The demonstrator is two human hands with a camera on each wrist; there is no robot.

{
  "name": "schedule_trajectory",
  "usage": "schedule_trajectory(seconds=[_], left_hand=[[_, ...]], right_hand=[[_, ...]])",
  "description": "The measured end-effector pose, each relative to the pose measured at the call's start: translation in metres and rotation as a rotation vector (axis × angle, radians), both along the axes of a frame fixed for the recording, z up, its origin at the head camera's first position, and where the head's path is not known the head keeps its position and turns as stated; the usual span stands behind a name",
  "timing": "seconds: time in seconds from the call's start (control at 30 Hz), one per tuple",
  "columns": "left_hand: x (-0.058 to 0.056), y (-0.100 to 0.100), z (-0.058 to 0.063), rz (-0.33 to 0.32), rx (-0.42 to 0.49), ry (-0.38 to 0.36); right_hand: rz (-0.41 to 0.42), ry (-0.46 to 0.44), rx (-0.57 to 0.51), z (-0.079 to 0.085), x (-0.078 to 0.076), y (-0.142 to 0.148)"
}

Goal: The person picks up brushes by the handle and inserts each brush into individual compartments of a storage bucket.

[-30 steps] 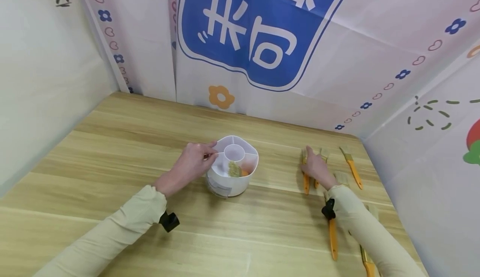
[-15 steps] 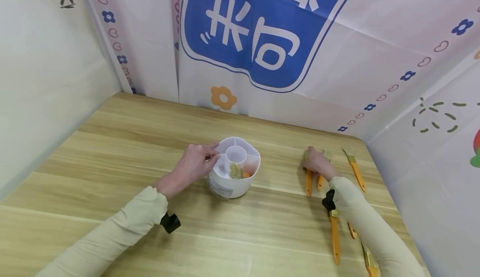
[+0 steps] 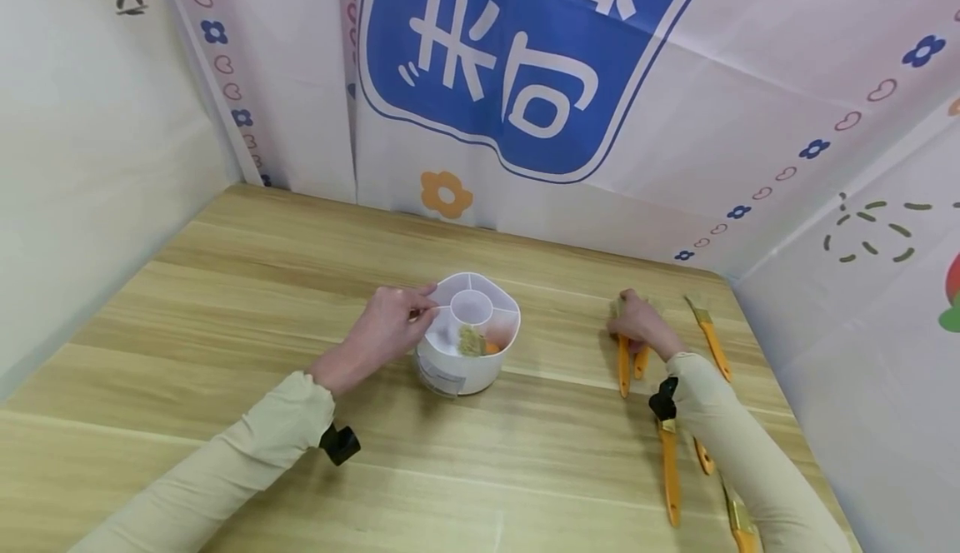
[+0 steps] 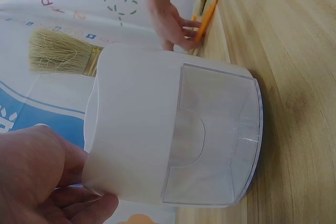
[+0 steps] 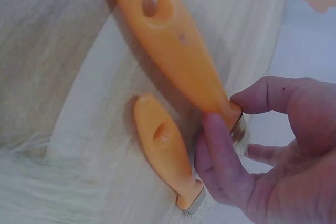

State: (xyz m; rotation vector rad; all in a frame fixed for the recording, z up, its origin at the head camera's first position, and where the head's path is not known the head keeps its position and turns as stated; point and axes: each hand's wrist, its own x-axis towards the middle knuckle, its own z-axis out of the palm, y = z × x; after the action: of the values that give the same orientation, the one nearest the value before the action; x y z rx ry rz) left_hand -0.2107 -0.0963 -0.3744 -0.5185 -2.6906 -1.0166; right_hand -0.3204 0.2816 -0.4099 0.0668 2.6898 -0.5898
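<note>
My left hand (image 3: 386, 328) pinches the rim of a round white compartment organizer (image 3: 459, 374) that stands upright on the table. In the left wrist view, the organizer (image 4: 134, 124) shows a clear front drawer (image 4: 220, 140), and a paintbrush's bristles (image 4: 58, 53) stick out of its top. Over at the right, my right hand (image 3: 643, 326) pinches an orange-handled paintbrush (image 3: 624, 370) near its ferrule. The right wrist view shows thumb and fingers on either side of that brush's handle (image 5: 184, 61). A second paintbrush (image 5: 163, 150) lies close beside it; its bristles are mostly hidden.
Another paintbrush (image 3: 711, 338) lies at the far right. Several more, including one paintbrush (image 3: 670, 478), lie near and partly under the right forearm. A printed curtain (image 3: 300, 103) borders the wooden table (image 3: 285, 261) at the back.
My right hand's fingers have closed around the paintbrush's upper part, and its handle has shifted slightly right. The left hand and the organizer stay where they were.
</note>
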Motion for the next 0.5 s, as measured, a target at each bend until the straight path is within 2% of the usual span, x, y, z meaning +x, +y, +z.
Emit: schedule_trajectory(seconds=[0.33,0.5], left_hand=[[-0.001,0.000,0.001,0.007,0.000,-0.009],[-0.001,0.000,0.001,0.000,-0.008,0.013]], right_hand=[[-0.001,0.029,-0.098,0.007,0.008,-0.002],[-0.034,0.049,-0.174,0.009,0.011,-0.003]])
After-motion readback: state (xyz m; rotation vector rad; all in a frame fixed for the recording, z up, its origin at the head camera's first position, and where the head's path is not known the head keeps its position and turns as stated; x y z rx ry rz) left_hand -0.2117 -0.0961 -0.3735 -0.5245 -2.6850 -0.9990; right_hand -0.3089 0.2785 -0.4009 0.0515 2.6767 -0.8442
